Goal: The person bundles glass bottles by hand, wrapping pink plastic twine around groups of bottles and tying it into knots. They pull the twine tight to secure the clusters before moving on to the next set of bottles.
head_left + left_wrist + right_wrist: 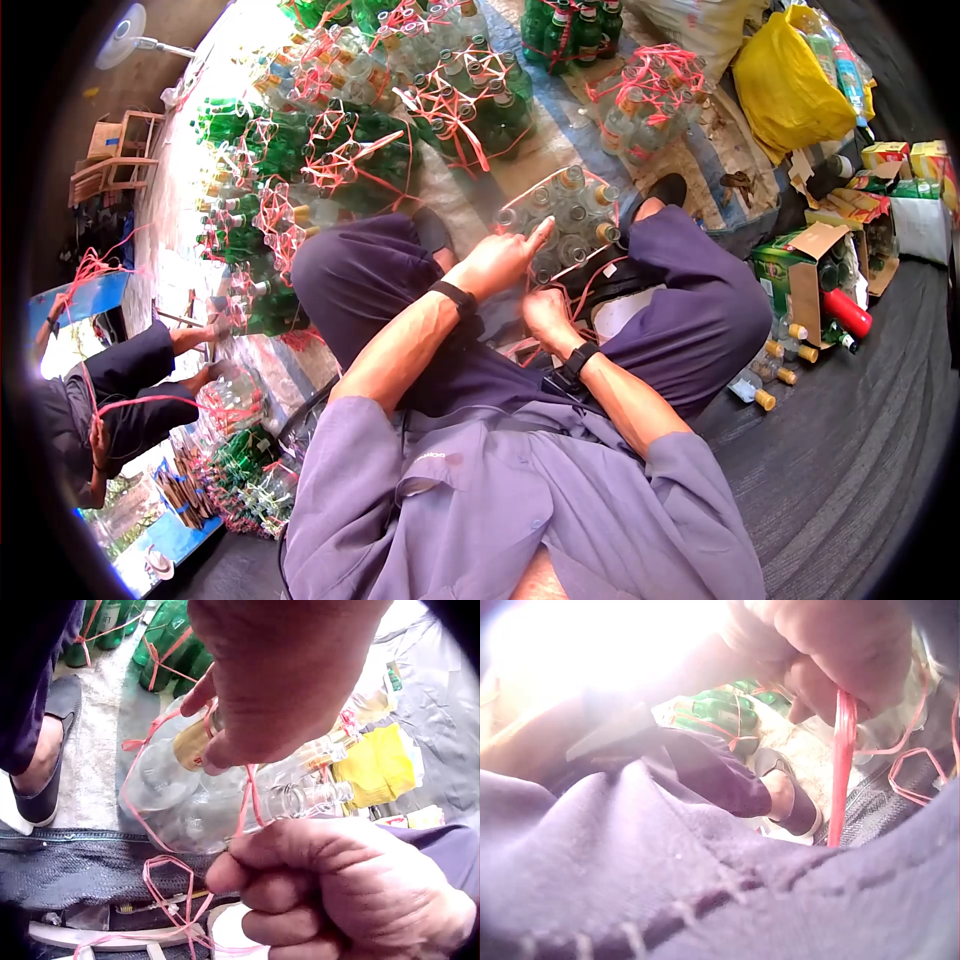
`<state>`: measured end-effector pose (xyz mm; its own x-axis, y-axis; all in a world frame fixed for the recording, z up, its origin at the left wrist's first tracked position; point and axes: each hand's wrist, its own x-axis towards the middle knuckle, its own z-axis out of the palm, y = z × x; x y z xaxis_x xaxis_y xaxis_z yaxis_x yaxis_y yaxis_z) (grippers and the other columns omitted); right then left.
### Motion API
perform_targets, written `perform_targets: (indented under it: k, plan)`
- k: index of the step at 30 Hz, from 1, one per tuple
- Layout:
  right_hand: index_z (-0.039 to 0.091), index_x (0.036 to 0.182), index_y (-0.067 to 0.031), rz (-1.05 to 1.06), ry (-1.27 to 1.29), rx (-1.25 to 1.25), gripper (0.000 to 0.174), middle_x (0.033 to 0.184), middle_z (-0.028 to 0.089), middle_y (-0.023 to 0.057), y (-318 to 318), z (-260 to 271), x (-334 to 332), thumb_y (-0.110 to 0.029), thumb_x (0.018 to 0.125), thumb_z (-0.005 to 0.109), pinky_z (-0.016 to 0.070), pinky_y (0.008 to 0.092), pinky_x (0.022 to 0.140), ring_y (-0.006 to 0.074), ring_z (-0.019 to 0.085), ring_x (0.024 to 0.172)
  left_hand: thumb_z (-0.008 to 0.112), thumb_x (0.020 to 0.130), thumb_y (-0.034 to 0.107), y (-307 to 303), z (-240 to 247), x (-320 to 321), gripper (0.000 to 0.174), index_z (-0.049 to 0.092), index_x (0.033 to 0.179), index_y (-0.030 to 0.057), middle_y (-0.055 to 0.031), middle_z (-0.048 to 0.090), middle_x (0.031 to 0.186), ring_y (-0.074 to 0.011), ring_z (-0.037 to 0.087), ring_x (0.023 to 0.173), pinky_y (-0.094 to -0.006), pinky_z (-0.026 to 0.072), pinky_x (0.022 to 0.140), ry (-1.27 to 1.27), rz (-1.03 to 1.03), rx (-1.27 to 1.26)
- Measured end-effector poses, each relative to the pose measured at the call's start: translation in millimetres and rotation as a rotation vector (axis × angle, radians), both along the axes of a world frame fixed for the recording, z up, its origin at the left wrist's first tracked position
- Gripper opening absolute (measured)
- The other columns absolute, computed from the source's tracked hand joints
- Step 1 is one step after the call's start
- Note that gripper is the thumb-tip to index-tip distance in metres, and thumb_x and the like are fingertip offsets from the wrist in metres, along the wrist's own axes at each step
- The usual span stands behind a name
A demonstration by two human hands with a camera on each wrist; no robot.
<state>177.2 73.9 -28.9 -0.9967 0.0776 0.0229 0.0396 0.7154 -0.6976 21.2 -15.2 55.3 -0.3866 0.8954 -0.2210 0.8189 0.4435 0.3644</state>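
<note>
Clear glass bottles [571, 215] stand in a tight group between the person's feet, with pink plastic string [133, 796] around them. The left hand [497, 264] reaches over them from the left. In the left wrist view, its thumb and fingers curl about the neck of a gold-labelled bottle [191, 748]; the palm hides part of that neck. Close in front of the bottles, the right hand [547, 314] is a fist with the thumb against the index finger. It grips a pink string [844, 765], which hangs straight down from it in the right wrist view.
Tied bundles of green bottles [350, 150] fill the left and far floor. A yellow sack [790, 90] stands back right, near opened cartons [800, 265] and loose bottles [775, 370]. Another person's legs [130, 390] show at left. A loop of string [169, 874] lies near the right hand.
</note>
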Motion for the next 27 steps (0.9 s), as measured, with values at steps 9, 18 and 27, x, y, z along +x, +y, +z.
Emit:
perform_targets:
  k: [9, 18, 27]
  plan:
    - [0.061, 0.054, -0.0057, -0.047, -0.001, -0.047, 0.015, 0.054, 0.057, 0.0136, -8.4, 34.2, -2.2, -0.017, 0.064, 0.061, 0.0470, 0.0470, 0.049, 0.0319, 0.059, 0.050, 0.062, 0.087, 0.013, 1.4, -17.0, 3.3, 0.071, 0.032, 0.151, 0.0057, -0.0108, 0.065, 0.068, -0.0289, 0.065, 0.058, -0.0412, 0.0512, 0.052, 0.055, 0.066, 0.075]
    - [0.066, 0.059, -0.0036, 0.161, -0.173, -0.116, 0.016, 0.059, 0.061, 0.0146, -3.3, 26.1, -1.4, -0.016, 0.070, 0.062, 0.0482, 0.0451, 0.055, 0.0326, 0.060, 0.056, 0.064, 0.090, 0.014, 3.9, -14.9, 3.5, 0.062, 0.040, 0.147, 0.0121, -0.0108, 0.066, 0.071, -0.0307, 0.065, 0.061, -0.0426, 0.0513, 0.054, 0.042, 0.128, 0.145]
    - [0.064, 0.067, 0.0071, 0.076, -0.450, -0.261, 0.021, 0.071, 0.064, 0.0288, -2.4, 50.9, -11.0, -0.011, 0.077, 0.058, 0.0510, 0.0530, 0.066, 0.0472, 0.064, 0.068, 0.064, 0.084, 0.009, 4.8, -22.0, 2.1, 0.059, 0.051, 0.141, 0.0213, -0.0105, 0.066, 0.075, -0.0319, 0.065, 0.064, -0.0431, 0.0531, 0.058, 0.018, 0.202, 0.236]
